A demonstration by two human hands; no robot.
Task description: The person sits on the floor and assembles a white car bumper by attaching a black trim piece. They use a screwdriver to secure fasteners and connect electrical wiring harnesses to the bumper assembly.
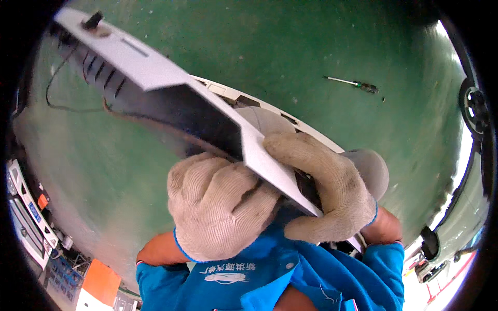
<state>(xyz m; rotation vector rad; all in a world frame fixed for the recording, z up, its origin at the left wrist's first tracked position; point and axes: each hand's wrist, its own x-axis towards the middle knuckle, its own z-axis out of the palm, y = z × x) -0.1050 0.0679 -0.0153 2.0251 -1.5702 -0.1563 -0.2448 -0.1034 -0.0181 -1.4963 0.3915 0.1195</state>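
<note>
A long white car bumper (212,101) runs slantwise from the far left down to my chest. Its dark inner side shows, with a loose cable (142,118) along it. My left hand (223,207), in a pale knitted glove, is closed at the bumper's inner edge; its fingertips are hidden. From the other side, my gloved right hand (332,186) wraps around the white edge, thumb and fingers bent. Whether either hand also holds a small part cannot be seen. Beyond the bumper shows a second cream-white strip with slots (288,118), partly covered.
On the green floor (280,46) lies a screwdriver (365,87) with a small dark piece (383,99) near it. A car (459,207) stands at the right. Another white car front part (28,212) and an orange panel (98,282) are at the left.
</note>
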